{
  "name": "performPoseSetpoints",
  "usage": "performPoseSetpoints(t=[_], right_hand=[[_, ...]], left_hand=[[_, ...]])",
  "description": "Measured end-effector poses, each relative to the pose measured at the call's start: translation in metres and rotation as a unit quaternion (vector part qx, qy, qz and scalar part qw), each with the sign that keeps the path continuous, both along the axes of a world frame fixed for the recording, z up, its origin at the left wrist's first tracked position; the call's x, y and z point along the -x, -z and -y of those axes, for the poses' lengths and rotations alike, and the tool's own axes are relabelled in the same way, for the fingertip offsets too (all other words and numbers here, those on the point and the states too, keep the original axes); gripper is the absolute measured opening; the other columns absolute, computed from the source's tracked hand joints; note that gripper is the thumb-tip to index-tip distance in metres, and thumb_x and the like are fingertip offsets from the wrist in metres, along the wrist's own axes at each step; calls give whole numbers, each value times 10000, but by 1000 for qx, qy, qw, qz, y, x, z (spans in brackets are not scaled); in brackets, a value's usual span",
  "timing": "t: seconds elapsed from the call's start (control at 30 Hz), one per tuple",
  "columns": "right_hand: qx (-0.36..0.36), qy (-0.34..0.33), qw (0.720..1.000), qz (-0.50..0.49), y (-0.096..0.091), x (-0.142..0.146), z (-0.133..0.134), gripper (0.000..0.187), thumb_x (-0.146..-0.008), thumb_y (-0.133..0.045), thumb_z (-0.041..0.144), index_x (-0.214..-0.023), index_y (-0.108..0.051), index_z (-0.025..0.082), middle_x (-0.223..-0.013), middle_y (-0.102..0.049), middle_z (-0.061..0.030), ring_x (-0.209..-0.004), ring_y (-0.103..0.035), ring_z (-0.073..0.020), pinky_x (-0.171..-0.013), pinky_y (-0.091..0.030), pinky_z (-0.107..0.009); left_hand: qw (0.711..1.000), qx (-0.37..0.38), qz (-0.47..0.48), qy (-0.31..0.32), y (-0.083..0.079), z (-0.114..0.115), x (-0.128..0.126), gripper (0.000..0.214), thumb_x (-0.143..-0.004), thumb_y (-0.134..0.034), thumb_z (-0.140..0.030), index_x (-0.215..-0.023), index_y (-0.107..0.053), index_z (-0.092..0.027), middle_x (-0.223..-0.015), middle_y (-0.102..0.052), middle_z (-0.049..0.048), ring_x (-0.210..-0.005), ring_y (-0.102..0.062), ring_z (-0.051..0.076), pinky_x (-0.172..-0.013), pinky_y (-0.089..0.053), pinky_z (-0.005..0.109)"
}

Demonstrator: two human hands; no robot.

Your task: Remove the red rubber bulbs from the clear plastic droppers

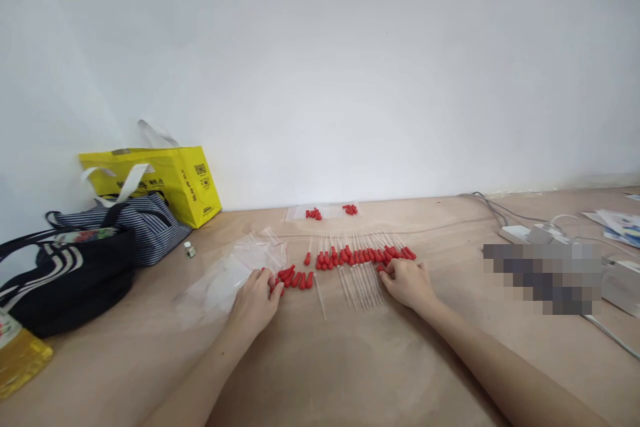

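My left hand (257, 295) is closed at the near end of a small pile of loose red rubber bulbs (302, 280), with red showing between thumb and fingers. My right hand (409, 282) pinches a red rubber bulb (381, 268) beside a row of bare clear glass tubes (361, 285) lying side by side. One single glass tube (321, 297) lies apart, between the bulbs and that row. Behind them stretches a line of droppers (363, 255), their red bulbs toward me and thin tubes pointing to the wall.
Clear plastic bags (227, 277) lie overlapping left of my left hand. Near the wall, a clear bag (331, 212) holds more red bulbs and tubes. A tiny bottle (189, 249), a yellow bag (203, 180) and a black bag (80, 287) stand left; a power strip (515, 234) with cables lies right.
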State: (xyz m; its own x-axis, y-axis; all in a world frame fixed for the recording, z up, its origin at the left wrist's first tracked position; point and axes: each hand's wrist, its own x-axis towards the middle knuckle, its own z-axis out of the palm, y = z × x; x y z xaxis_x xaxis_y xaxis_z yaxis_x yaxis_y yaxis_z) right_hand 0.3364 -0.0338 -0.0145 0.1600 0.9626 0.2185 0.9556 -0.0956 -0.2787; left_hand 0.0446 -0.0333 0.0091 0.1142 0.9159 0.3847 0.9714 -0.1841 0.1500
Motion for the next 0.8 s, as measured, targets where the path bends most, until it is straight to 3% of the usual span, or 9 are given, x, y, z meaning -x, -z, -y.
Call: performPoseSetpoints(t=[0.2,0.33,0.5,0.67,0.8], right_hand=[[-6,-3,1000,-29,-2,-2,0,291,-791,-441,388,-644,-590,185,-702,-652,-36,-740,-576,-191,-690,-258,-324],[-61,36,997,-42,-4,-13,-7,286,-820,-394,361,-709,-598,193,-777,-647,-37,-770,-564,-182,-715,-258,-322],[-93,64,993,-30,-4,-25,-21,269,-806,-412,357,-860,-617,191,-886,-622,-75,-859,-542,-206,-769,-259,-349],[-18,85,996,3,-8,-22,-35,287,-792,-412,359,-848,-640,194,-933,-609,-95,-924,-526,-238,-800,-275,-389],[16,103,995,3,-12,-19,-46,278,-755,-446,359,-801,-647,173,-902,-627,-117,-901,-542,-265,-797,-299,-416]], left_hand=[[996,-67,-42,48,9,-7,0,178,-769,-488,-263,-875,-591,-164,-863,-578,89,-836,-517,246,-702,-412,341],[994,-78,-35,70,14,-12,0,234,-785,-475,-267,-971,-601,-200,-958,-590,80,-902,-514,252,-715,-407,353],[993,-77,-4,86,13,-12,0,186,-800,-453,-278,-857,-616,-208,-927,-604,59,-898,-524,235,-729,-400,353],[991,-104,17,88,9,-10,-1,194,-801,-433,-293,-707,-575,-201,-861,-606,46,-856,-531,218,-717,-396,336],[989,-118,28,86,9,-9,-1,170,-790,-445,-283,-692,-555,-198,-832,-604,45,-847,-530,218,-718,-395,334]])
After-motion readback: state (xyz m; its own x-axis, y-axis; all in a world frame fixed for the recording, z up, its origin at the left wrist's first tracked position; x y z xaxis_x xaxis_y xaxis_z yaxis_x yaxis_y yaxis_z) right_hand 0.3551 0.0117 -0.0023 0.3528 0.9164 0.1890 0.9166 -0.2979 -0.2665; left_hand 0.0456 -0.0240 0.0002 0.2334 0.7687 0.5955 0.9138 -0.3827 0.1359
